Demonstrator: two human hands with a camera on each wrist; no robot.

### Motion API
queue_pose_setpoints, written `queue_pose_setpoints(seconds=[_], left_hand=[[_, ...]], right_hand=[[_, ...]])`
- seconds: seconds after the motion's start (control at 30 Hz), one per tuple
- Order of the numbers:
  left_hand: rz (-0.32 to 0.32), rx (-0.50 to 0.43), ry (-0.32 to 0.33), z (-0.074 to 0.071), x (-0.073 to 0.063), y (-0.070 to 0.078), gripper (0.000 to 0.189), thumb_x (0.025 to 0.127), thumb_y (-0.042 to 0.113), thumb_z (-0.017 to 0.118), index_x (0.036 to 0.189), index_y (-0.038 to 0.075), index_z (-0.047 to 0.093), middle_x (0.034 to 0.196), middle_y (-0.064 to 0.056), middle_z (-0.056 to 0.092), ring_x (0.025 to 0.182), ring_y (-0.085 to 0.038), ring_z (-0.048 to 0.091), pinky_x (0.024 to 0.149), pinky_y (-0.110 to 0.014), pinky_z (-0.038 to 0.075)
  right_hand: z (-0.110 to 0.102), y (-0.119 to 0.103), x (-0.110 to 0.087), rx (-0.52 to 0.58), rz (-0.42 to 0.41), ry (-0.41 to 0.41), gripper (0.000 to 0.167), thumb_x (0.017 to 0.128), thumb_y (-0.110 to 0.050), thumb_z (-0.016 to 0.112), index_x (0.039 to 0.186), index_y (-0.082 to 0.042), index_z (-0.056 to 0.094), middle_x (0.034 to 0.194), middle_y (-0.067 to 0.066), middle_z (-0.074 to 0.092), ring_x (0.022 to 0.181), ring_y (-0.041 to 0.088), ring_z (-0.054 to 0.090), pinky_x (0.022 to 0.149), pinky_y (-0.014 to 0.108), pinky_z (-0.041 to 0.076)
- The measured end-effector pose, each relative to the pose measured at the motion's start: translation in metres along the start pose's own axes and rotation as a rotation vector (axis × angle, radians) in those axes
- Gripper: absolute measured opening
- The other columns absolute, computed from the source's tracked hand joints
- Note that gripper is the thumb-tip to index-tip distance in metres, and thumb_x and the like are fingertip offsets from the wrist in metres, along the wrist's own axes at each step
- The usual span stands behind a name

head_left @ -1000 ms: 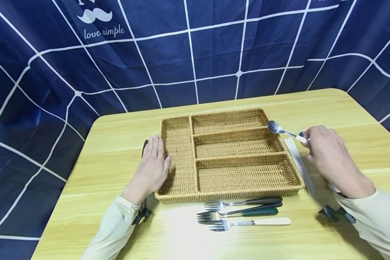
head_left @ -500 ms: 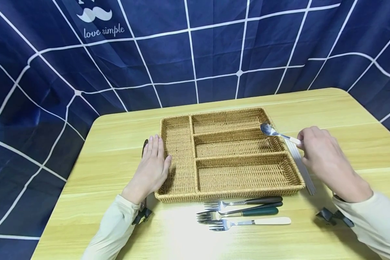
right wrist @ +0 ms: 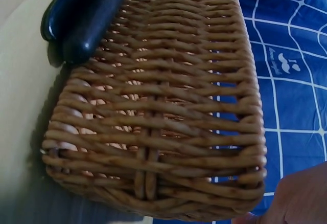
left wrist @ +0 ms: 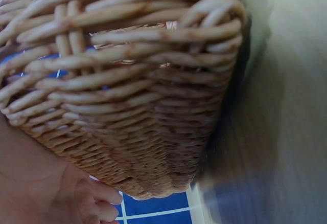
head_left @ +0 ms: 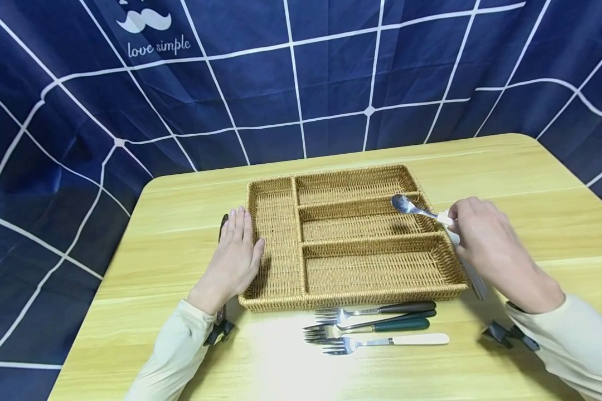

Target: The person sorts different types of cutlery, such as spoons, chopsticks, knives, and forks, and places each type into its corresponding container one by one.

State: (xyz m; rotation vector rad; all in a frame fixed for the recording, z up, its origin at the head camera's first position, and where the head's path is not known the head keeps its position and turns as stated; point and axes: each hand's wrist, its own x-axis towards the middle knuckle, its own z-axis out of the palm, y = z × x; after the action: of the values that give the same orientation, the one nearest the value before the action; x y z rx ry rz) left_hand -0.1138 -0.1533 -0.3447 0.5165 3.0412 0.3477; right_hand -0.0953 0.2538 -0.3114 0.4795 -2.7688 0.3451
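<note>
My right hand (head_left: 489,245) pinches a spoon (head_left: 405,204) by its white handle at the right side of the wicker cutlery tray (head_left: 303,303). The spoon's metal bowl reaches over the tray's middle right compartment. Along the tray's left wall lies my left hand (head_left: 233,262), fingers straight and together, thumb over the rim. The left wrist view shows the same hand (left wrist: 76,198) beside the woven wall. A dark rounded end (head_left: 224,221) pokes out beyond its fingers, the rest hidden. In the right wrist view, only part of the right hand (right wrist: 301,198) appears at the lower corner.
In front of the tray lie several forks, among them a white-handled fork (head_left: 416,340) and a green-handled fork (head_left: 406,326). Pale chopsticks (head_left: 475,281) lie along the tray's right side, partly under the right hand. A blue checked curtain (head_left: 261,83) hangs behind the table (head_left: 180,195).
The right hand has moved left and slightly toward the wearer, carrying the spoon further over the tray. The left hand has stayed in place.
</note>
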Motion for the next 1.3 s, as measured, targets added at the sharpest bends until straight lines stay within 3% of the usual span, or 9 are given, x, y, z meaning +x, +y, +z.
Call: queue_pose_setpoints(seconds=[0.57, 0.8, 1.3], left_hand=[[0.004, -0.014, -0.003, 0.002, 0.001, 0.001, 0.065, 0.106, 0.03, 0.027, 0.148, -0.014, 0.004, 0.155, -0.032, -0.002, 0.144, -0.042, -0.006, 0.118, -0.051, 0.003], [-0.003, -0.004, -0.002, 0.002, 0.001, 0.0, 0.065, 0.106, 0.03, 0.026, 0.148, -0.014, 0.004, 0.155, -0.032, -0.002, 0.144, -0.043, -0.005, 0.118, -0.051, 0.003], [-0.01, -0.005, -0.007, 0.002, 0.002, -0.001, 0.065, 0.106, 0.031, 0.026, 0.148, -0.014, 0.004, 0.155, -0.032, -0.003, 0.144, -0.043, -0.005, 0.118, -0.051, 0.003]], right_hand=[[0.006, -0.007, -0.002, 0.025, -0.051, 0.009, 0.042, 0.05, 0.021, 0.068, 0.086, 0.009, 0.052, 0.077, 0.018, 0.052, 0.074, 0.036, 0.048, 0.066, 0.05, 0.041], [0.01, -0.011, -0.001, 0.025, -0.08, 0.041, 0.037, 0.055, 0.02, 0.069, 0.086, 0.008, 0.052, 0.076, 0.017, 0.052, 0.073, 0.036, 0.047, 0.065, 0.049, 0.039], [0.011, -0.02, -0.001, 0.033, -0.081, -0.015, 0.049, 0.045, 0.023, 0.071, 0.088, 0.009, 0.052, 0.079, 0.018, 0.052, 0.072, 0.034, 0.049, 0.064, 0.048, 0.044]])
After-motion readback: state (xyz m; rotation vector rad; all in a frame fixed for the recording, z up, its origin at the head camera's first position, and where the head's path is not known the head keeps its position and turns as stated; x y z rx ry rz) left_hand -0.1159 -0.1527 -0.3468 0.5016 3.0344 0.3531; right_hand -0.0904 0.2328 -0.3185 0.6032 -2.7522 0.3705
